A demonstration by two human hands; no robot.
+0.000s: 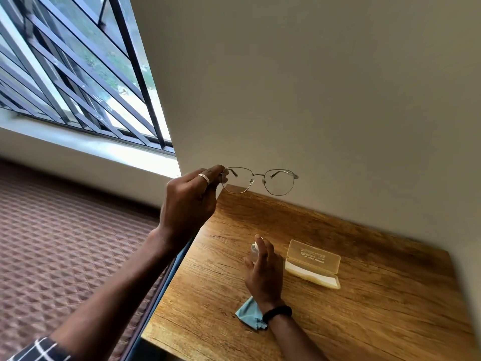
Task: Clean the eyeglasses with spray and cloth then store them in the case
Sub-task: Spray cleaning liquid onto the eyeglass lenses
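Observation:
My left hand (191, 201) pinches the thin metal-framed eyeglasses (260, 179) by their left end and holds them up in the air above the far corner of the wooden table (364, 295). My right hand (265, 274) is low over the table, its fingers around a small clear spray bottle (254, 248) that it mostly hides; whether the bottle is lifted or standing I cannot tell. A light blue cloth (250, 313) lies crumpled on the table under my right wrist. The pale yellow translucent case (313, 264) lies open to the right of that hand.
The table stands against a beige wall (312, 87). Its left edge drops to a brown patterned floor (65, 243). A barred window (65, 69) fills the upper left.

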